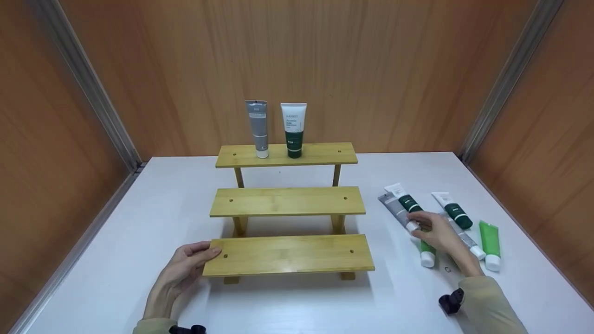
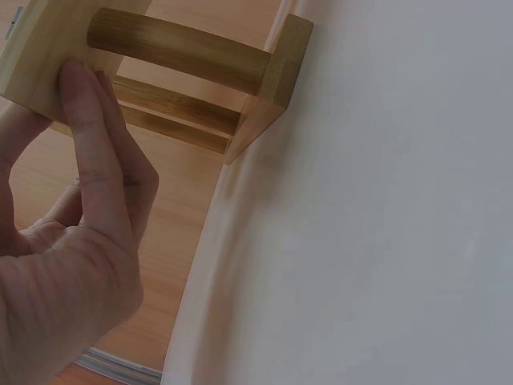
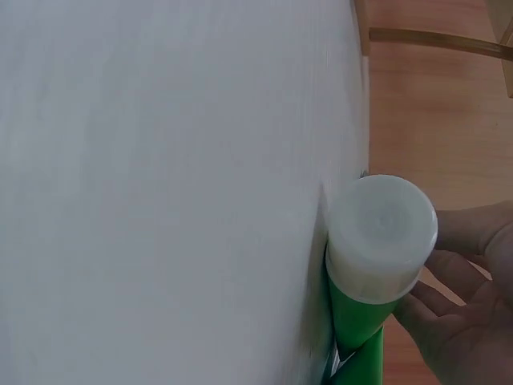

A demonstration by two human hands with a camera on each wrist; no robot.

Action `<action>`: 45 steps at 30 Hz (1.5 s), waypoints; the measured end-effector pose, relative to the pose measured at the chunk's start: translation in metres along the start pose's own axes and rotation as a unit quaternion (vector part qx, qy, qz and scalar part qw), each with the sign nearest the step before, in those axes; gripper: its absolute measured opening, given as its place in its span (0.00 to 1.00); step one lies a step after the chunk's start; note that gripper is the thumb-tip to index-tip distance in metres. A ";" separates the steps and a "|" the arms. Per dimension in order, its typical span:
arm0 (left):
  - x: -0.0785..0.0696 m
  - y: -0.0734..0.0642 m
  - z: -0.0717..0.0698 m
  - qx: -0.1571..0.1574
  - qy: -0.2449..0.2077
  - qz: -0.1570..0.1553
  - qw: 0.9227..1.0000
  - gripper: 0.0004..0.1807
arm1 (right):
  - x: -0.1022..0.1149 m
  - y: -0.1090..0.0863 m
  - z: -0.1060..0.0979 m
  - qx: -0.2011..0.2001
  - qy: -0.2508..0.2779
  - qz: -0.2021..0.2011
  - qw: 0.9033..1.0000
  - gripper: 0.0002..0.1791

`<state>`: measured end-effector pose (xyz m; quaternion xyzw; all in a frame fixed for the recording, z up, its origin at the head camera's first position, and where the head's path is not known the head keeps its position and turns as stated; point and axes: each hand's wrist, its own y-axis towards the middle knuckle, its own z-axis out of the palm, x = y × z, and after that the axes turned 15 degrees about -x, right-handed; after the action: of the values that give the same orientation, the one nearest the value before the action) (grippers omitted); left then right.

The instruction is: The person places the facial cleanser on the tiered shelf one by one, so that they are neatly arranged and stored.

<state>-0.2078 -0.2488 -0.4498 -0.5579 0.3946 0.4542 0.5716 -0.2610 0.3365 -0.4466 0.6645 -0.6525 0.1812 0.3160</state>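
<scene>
A three-tier wooden stand (image 1: 287, 255) occupies the middle of the table. My left hand (image 1: 183, 266) pinches the left end of its lowest shelf, thumb on top and fingers beneath, as the left wrist view also shows. My right hand (image 1: 438, 232) is over the tubes at the right, thumb and fingers parted around the white-capped end of a grey tube (image 1: 395, 208); contact is unclear. Beneath that hand lies a green tube (image 1: 428, 256), partly hidden; a green tube with its white cap (image 3: 383, 233) fills the right wrist view's foreground. A white-and-dark-green tube (image 1: 408, 202) lies beside the grey one.
On the top shelf stand a grey tube (image 1: 258, 125) and a white-and-dark-green tube (image 1: 294, 125), caps down. Farther right lie another white-and-dark-green tube (image 1: 457, 214), a grey tube (image 1: 469, 241) and a green tube (image 1: 490, 241). Wooden panels (image 1: 325, 69) enclose the table.
</scene>
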 end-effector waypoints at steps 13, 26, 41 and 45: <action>0.001 0.001 0.000 -0.002 -0.019 -0.011 1.000 0.17 | 0.001 0.000 0.000 -0.017 0.002 0.014 1.000 0.21; 0.000 0.001 0.000 -0.005 -0.007 -0.008 1.000 0.23 | 0.009 -0.001 0.001 -0.002 0.000 -0.005 1.000 0.20; -0.001 0.000 0.000 -0.007 0.001 -0.011 1.000 0.25 | 0.016 0.001 0.005 0.010 -0.032 -0.002 0.999 0.16; -0.002 0.000 0.001 -0.010 0.001 -0.014 1.000 0.26 | 0.017 0.006 0.012 0.000 -0.040 0.016 0.999 0.19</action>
<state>-0.2084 -0.2483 -0.4483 -0.5699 0.3824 0.4494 0.5719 -0.2671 0.3160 -0.4433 0.6605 -0.6752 0.1599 0.2869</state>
